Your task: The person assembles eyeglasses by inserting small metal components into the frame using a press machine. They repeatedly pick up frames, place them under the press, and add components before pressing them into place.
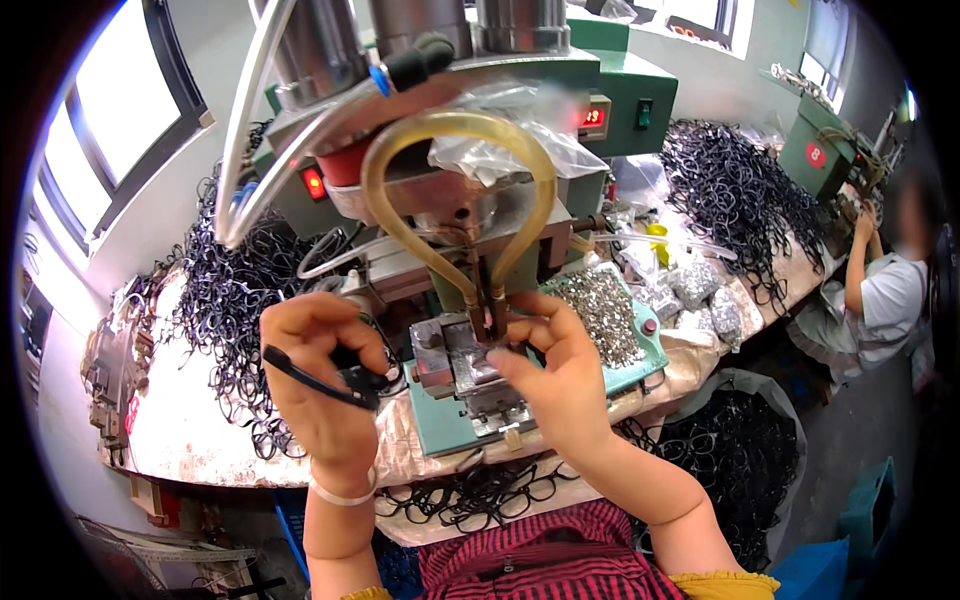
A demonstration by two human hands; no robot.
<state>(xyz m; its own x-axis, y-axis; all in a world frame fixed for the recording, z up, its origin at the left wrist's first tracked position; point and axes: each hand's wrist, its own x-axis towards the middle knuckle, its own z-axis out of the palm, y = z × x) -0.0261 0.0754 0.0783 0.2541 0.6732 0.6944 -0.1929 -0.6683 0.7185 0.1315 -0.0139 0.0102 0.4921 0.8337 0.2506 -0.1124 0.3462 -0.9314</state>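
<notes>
As left hand (322,372) grips black frame (318,380), right hand (558,372) at fixture (470,365)

Both bare forearms come up from bottom edge. Left hand (322,375) curled into loose fist, fingers bent in, thin band on wrist. Right hand (556,372) reaches forward, thumb and fingers pinched close together, wrist bent.
</notes>
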